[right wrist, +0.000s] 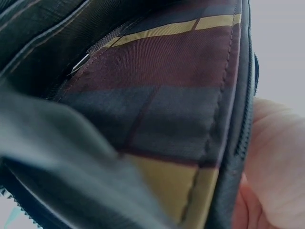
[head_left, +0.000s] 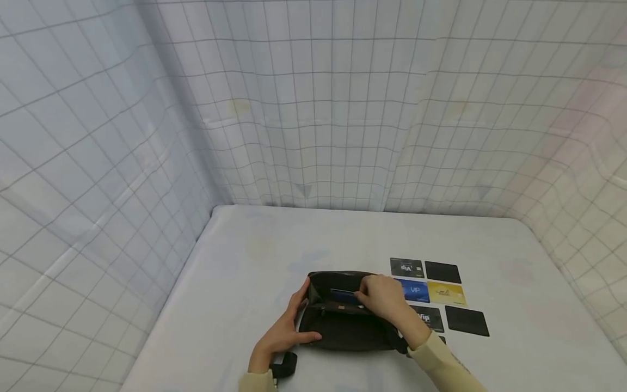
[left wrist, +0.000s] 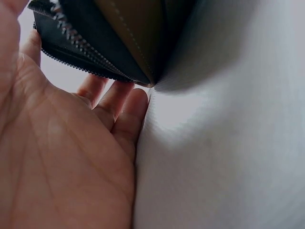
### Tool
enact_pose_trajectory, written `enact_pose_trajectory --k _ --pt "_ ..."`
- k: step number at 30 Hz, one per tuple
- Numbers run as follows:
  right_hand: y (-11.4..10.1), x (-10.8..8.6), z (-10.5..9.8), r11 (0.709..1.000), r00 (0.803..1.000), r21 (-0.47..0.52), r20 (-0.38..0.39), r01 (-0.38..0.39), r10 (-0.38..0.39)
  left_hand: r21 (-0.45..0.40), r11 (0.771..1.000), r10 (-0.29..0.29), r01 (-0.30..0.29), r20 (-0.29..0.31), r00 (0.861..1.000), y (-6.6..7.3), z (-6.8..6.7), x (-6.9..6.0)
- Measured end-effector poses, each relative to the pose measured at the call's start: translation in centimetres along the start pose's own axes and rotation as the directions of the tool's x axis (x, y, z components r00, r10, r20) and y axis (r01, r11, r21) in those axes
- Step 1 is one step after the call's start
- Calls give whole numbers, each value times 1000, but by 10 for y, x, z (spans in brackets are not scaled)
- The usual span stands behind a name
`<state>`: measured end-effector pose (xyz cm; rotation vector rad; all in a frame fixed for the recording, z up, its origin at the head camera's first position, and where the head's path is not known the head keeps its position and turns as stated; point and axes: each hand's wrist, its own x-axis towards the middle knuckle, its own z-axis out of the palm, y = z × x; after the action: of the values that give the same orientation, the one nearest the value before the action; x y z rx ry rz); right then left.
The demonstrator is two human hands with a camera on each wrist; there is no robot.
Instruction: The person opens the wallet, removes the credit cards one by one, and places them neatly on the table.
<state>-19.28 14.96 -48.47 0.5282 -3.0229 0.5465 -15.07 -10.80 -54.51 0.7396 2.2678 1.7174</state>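
Observation:
A black zip-around wallet (head_left: 343, 332) lies spread open on the white table. My left hand (head_left: 282, 330) holds its left end, thumb at the front and fingers along the far side; the left wrist view shows the palm (left wrist: 66, 143) beside the zipped edge. Inside the wallet sits a dark blue card (head_left: 343, 296). Over the wallet's right part, my right hand (head_left: 384, 296) pinches the card's right end, its fingertips partly hidden. The right wrist view shows the striped lining (right wrist: 157, 71) and part of a hand (right wrist: 276, 157) behind the rim; the pinch is out of sight there.
Right of the wallet lie a grey Vip card (head_left: 407, 268), a black card (head_left: 443, 271), a blue VIP card (head_left: 415, 291), a yellow card (head_left: 446, 293), another Vip card (head_left: 431, 318) and another black card (head_left: 467, 320). White gridded curtains (head_left: 313, 109) surround the table.

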Motion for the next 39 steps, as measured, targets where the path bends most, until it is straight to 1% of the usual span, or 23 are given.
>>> enact_pose_trajectory --k 2,4,6,9,13,16,19,21,25,30,35,39 --pt "-1 0 1 1000 1000 0 -4 7 -7 1 1000 3 -3 3 1000 6 -2 -1" --pt "-1 1 1 1000 1000 -3 -14 11 -11 12 1000 -8 8 4 1000 8 -3 -1" --pt "-1 1 2 1000 999 -10 -28 20 -21 20 1000 -7 7 3 1000 9 -3 0" --pt "-2 0 1 999 998 -27 -41 38 -39 16 1000 -14 14 4 1000 10 -4 1" --pt "-3 0 2 992 995 -97 -43 83 -88 8 1000 3 -3 4 1000 10 -3 1" --pt "-3 0 4 980 992 -162 -40 113 -121 4 1000 2 -2 7 1000 11 -3 1" --pt "-3 0 5 967 987 -208 -35 146 -156 1 1000 -6 6 8 1000 11 -3 0" --pt "-3 0 6 959 982 -229 -45 167 -182 1 1000 2 -2 4 1000 10 -3 0" --pt "-1 -2 7 956 977 -231 -70 183 -204 5 1000 7 -7 5 1000 10 -3 0" --pt "0 -2 7 959 974 -213 -90 186 -209 0 1000 -12 12 6 1000 12 -4 0" --pt "0 -1 5 955 970 -211 -81 209 -230 2 1000 -31 31 11 999 12 -5 0" --pt "1 1 3 954 969 -206 -68 218 -236 5 1000 -11 11 6 1000 11 -4 1"
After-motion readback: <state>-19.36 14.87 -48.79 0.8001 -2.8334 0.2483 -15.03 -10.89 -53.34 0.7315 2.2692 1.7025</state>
